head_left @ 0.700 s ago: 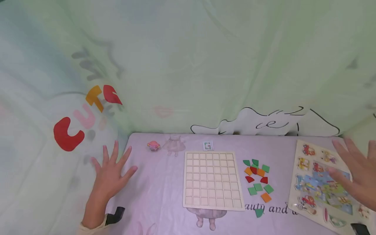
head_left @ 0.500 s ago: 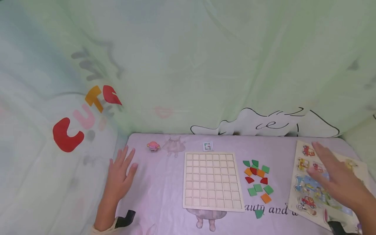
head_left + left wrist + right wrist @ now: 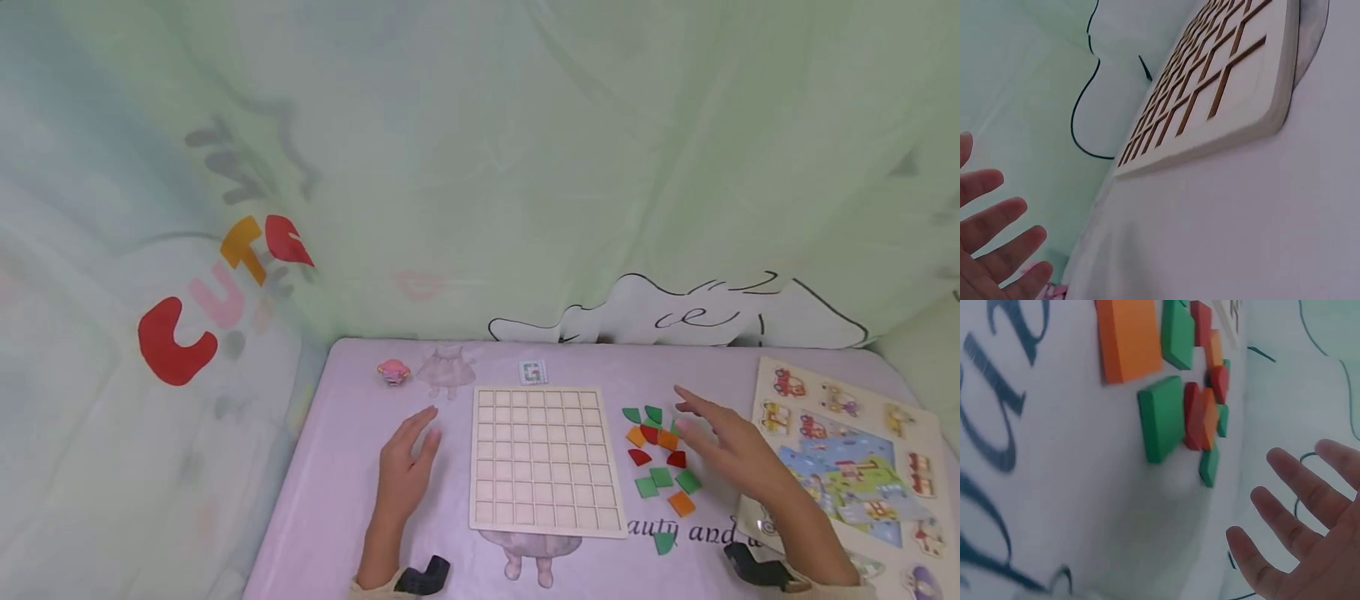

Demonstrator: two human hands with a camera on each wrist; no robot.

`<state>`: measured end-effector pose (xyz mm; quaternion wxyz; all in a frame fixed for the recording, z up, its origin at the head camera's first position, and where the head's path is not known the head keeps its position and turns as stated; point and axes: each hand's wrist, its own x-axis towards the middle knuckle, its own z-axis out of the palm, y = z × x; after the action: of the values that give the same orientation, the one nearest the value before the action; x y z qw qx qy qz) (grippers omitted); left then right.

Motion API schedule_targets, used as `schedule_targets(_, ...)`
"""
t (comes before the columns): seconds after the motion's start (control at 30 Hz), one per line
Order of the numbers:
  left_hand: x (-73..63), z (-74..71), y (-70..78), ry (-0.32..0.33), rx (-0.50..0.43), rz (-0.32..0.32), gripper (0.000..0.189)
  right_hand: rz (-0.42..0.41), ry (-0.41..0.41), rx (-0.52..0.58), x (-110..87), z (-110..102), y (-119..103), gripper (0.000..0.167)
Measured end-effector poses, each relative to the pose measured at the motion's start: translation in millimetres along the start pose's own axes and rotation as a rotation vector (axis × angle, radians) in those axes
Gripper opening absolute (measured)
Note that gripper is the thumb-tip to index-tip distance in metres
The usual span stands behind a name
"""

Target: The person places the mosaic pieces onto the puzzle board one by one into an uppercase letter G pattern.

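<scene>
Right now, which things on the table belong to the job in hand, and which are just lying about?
Likely the job:
grid board, between the left hand and right hand
coloured pieces, nearest the right hand

Probably just lying about:
picture puzzle, at the right
pink toy, back left
small card beyond the grid board, unless it's a guide; too small to tell

Pink trinket [image 3: 393, 372], perhaps a toy, and picture puzzle board [image 3: 872, 417] on lilac cloth [image 3: 322, 475].
</scene>
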<state>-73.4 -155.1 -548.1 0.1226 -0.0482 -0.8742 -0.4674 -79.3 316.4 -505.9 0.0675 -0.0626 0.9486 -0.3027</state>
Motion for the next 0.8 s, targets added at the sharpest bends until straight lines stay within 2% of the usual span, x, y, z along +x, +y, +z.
schedule_targets(0.13,1.2,18.7,1.6,0.001,-0.104,0.009,0.035,-0.002,-0.009,0.004,12.0,13,2,0.061)
schedule_targets(0.27,7.0,32.1,0.4,-0.011,-0.238,-0.022,0.031,0.011,-0.008,0.014,23.1,21,3,0.058)
schedule_targets(0.43,9.2,44.3,-5.1,0.0,-0.348,-0.067,0.028,0.113,-0.032,0.056,35.8,26,4,0.062)
schedule_targets(0.57,6.9,48.0,-10.5,0.016,-0.316,-0.051,0.026,0.208,-0.073,0.177,44.7,27,7,0.064)
schedule_targets(0.67,4.9,49.3,-13.9,0.022,-0.252,-0.005,0.026,0.262,-0.094,0.263,49.8,28,9,0.063)
schedule_targets(0.8,2.7,51.8,-17.2,0.023,-0.172,0.067,0.024,0.299,-0.115,0.315,54.5,28,12,0.062)
